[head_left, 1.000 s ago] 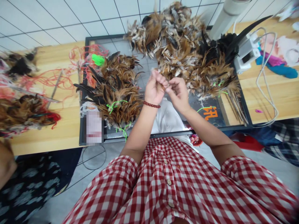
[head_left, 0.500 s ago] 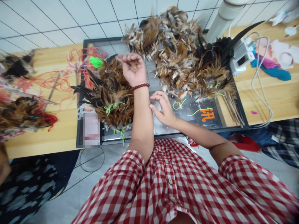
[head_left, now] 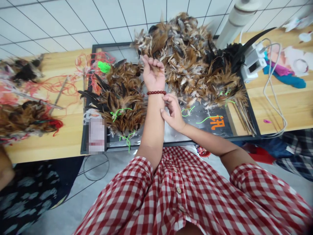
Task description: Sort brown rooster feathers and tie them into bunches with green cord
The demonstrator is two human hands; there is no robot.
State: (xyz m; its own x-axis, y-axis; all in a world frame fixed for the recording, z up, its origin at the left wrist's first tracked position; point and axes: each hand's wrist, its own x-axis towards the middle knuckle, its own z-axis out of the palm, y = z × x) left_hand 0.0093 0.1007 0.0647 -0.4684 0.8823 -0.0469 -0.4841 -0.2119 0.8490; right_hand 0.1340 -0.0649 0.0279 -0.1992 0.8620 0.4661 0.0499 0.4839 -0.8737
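My left hand (head_left: pixel 154 74) is palm up over the tray, between two feather heaps. Its fingers curl over what looks like a small brown feather (head_left: pixel 155 69), partly hidden in the palm. A dark red bead bracelet (head_left: pixel 156 93) circles that wrist. Just below it, my right hand (head_left: pixel 174 114) rests against the left forearm, thumb and bent fingers apart, holding nothing. Left of the forearm lie brown feather bunches (head_left: pixel 122 94) tied with green string (head_left: pixel 121 112). A larger heap of loose brown and whitish feathers (head_left: pixel 181 55) spreads on the right.
The dark-framed tray (head_left: pixel 151 145) has thin sticks (head_left: pixel 245 117) at its right. Bright green thread (head_left: pixel 104 67), red string (head_left: pixel 49 88) and more feathers (head_left: pixel 22 120) lie leftward. A white power adapter (head_left: pixel 254 62), cable and pipe (head_left: pixel 232 24) stand right. A person's arm (head_left: pixel 5 169) shows far left.
My left hand has shifted right, its fingers more curled. My right hand has stayed by the left forearm, now closer to the bracelet. The view has moved slightly.
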